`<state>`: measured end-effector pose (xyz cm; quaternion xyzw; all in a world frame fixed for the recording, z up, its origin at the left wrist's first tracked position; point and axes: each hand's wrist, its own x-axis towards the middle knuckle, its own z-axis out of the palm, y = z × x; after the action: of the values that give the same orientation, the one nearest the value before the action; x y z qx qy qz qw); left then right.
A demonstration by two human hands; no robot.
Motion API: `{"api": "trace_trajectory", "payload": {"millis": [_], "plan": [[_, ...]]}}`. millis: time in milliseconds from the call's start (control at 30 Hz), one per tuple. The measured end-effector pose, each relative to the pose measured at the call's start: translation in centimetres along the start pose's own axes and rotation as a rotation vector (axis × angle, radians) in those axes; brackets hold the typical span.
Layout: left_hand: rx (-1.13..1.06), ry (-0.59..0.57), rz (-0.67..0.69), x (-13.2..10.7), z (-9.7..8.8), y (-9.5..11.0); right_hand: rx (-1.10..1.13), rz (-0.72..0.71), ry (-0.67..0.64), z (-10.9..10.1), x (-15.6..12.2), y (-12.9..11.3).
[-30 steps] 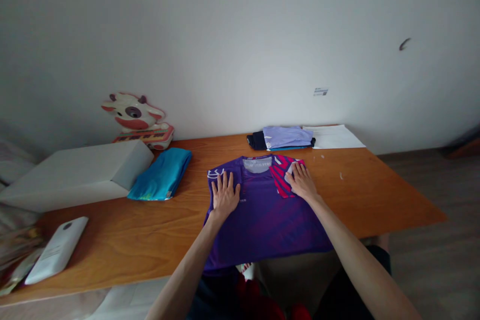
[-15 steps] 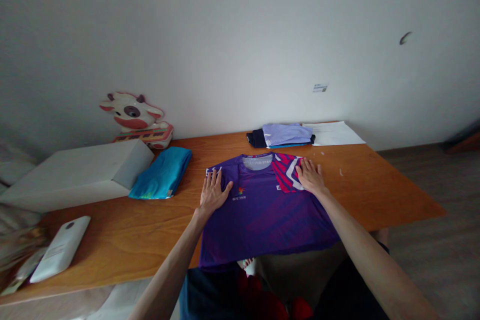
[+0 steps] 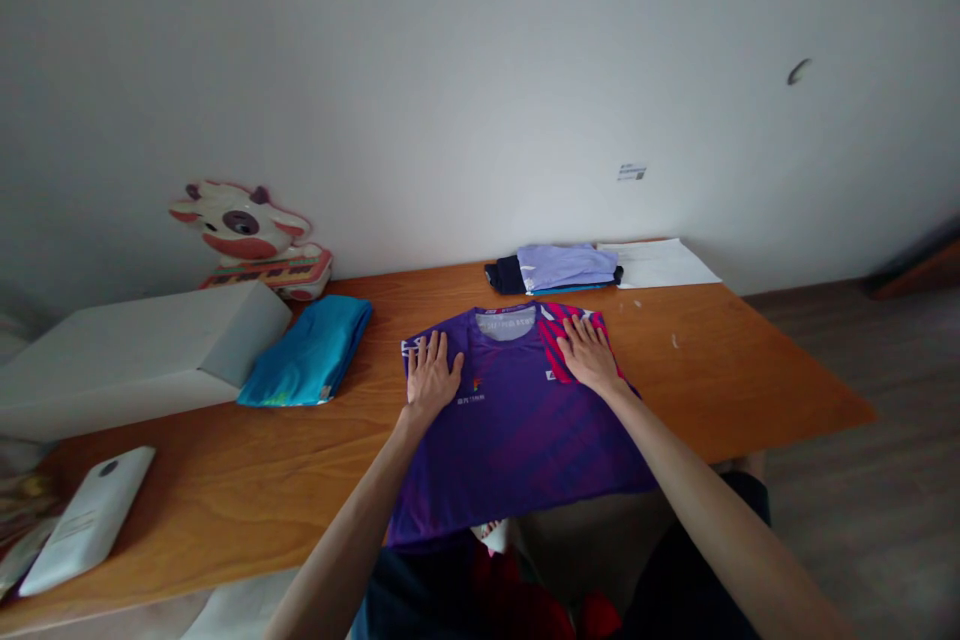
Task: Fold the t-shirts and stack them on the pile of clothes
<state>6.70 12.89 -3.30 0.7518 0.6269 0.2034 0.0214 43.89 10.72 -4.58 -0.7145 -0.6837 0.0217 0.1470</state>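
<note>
A purple short-sleeved jersey (image 3: 517,430) lies spread on the wooden table, its collar toward the wall and its hem hanging over the near edge. Both sleeves are folded inward onto the body. My left hand (image 3: 433,375) rests flat on the folded purple sleeve at the left, fingers stretched out. On the pink and white patterned sleeve (image 3: 551,325) at the right lies my right hand (image 3: 590,355), palm down with its fingers extended. Neither hand grips the cloth.
A folded blue garment (image 3: 309,350) lies left of the jersey, against a white box (image 3: 142,340). Behind them stands a cow-shaped toy keyboard (image 3: 251,235). Folded clothes (image 3: 566,268) and white paper (image 3: 660,263) lie by the wall. A white device (image 3: 90,515) sits near left.
My right hand has slid left and inward across the patterned sleeve. My left hand stays on its sleeve. The whole view has shifted slightly.
</note>
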Motion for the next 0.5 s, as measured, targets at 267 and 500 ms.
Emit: {"api": "trace_trajectory", "payload": {"millis": [267, 500], "plan": [[-0.008, 0.0, 0.001, -0.1, -0.9, -1.8, 0.059, 0.039, -0.038, -0.6, 0.7, 4.9], [-0.032, -0.007, 0.034, -0.6, -2.0, -3.6, 0.094, -0.067, -0.074, -2.0, -0.1, 7.4]]}}
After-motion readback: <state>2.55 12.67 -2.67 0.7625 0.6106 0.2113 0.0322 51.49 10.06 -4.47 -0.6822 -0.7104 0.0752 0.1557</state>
